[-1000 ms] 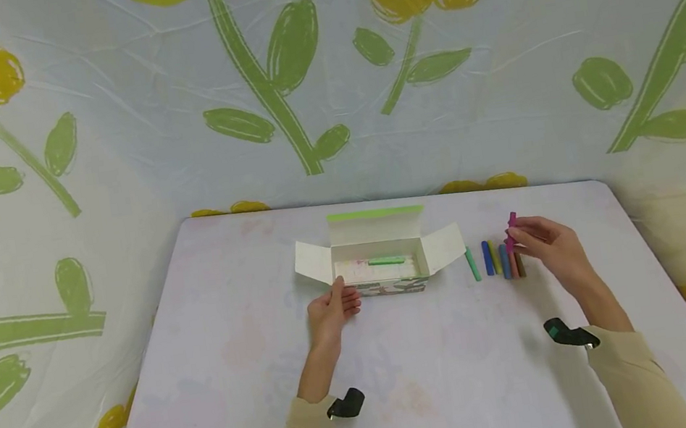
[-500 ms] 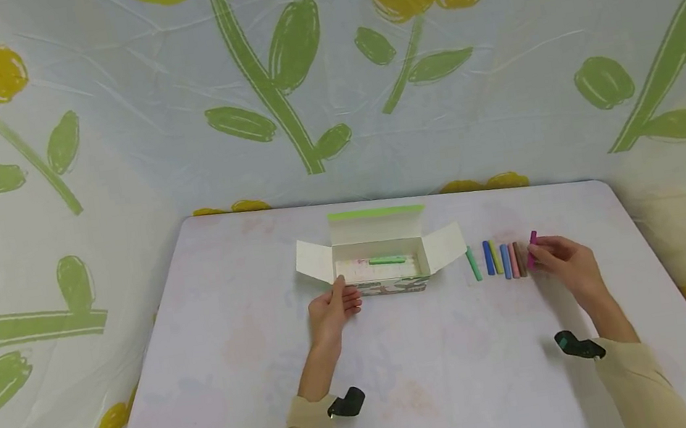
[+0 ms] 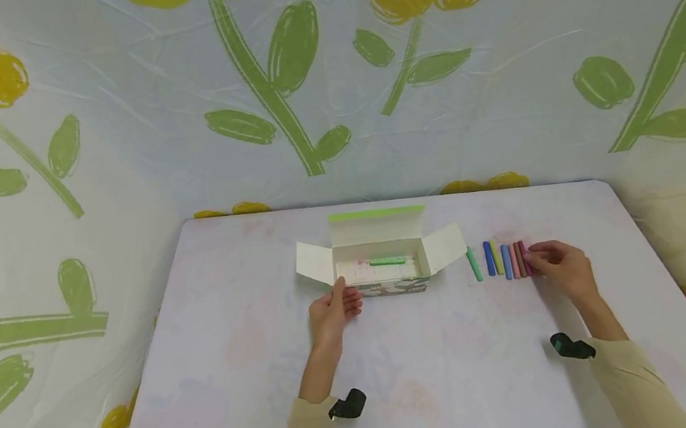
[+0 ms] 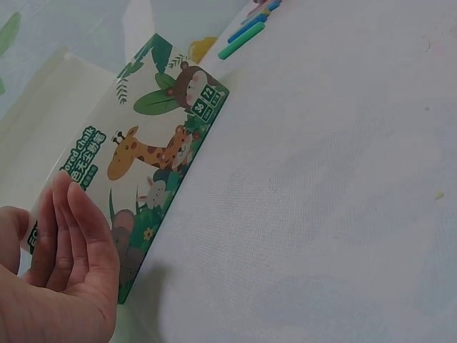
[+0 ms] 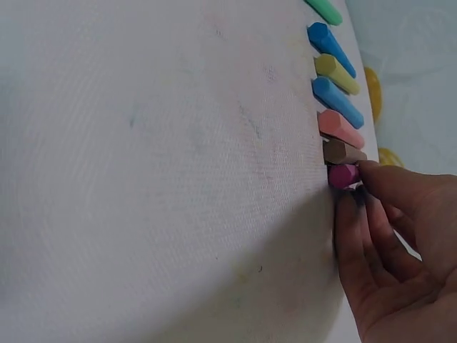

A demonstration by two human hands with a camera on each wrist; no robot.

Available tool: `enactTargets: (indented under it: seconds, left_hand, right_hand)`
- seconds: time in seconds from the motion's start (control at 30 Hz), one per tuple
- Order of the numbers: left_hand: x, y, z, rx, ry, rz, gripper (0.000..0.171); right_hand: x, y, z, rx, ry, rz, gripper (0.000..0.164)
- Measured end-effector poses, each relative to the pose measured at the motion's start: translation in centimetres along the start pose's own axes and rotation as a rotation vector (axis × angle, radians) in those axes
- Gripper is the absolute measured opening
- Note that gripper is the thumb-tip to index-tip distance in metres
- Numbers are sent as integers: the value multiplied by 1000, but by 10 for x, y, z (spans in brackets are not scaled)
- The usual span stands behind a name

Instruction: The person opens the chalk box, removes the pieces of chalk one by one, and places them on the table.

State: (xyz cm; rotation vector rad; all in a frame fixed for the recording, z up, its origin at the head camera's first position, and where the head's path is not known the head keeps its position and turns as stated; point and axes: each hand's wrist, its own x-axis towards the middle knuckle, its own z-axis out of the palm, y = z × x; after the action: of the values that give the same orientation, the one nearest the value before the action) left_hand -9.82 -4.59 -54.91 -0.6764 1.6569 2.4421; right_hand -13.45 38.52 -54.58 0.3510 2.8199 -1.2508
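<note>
1. Head view: we look down on a pale table point(image 3: 445, 375) before a flowered backdrop point(image 3: 177, 62). Near the middle stands an open box point(image 3: 393, 286), flaps point(image 3: 444, 246) spread, a green chalk point(image 3: 387, 261) inside it.
2. Head view: at the box's eight o'clock, the left hand point(image 3: 329, 315) grips the near wall, thumb over the rim, fingers outside.
3. Head view: at the box's three o'clock, seven chalks point(image 3: 506, 262) form a row. At the row's three o'clock end, the right hand point(image 3: 567, 272) pinches the magenta chalk point(image 3: 523, 251).
4. Left wrist view: we see the box's animal-printed wall at ten o'clock and the left hand at eight, its fingers together, thumb apart from them. Some chalks show at twelve.
5. Right wrist view: from one o'clock round to three run mint, dark blue, yellow, light blue, pink, brown and magenta. At four, the right hand's thumb and fingertips clamp the magenta chalk, just beside the brown chalk point(image 5: 343, 151); we cannot tell whether the two touch.
</note>
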Motion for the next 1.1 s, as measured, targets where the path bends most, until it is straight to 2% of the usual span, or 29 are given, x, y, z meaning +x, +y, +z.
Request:
enactTargets:
  seconds: [0.27,0.53,0.8,1.1]
  left_hand:
    - [2,-2,0,0,7,-2,45]
    - [3,-3,-1,-6,-14,1,46]
    - [2,-1,0,8,-2,-5,43]
    - [2,-2,0,12,0,-3,43]
  right_hand:
    - [0,-8,-2,-28,-3,-7,48]
    - [0,-41,-4,52,11,-57,48]
    - [0,-83,-3,141,-34,-206,43]
    - [-1,-124,12,235,-83,-334,35]
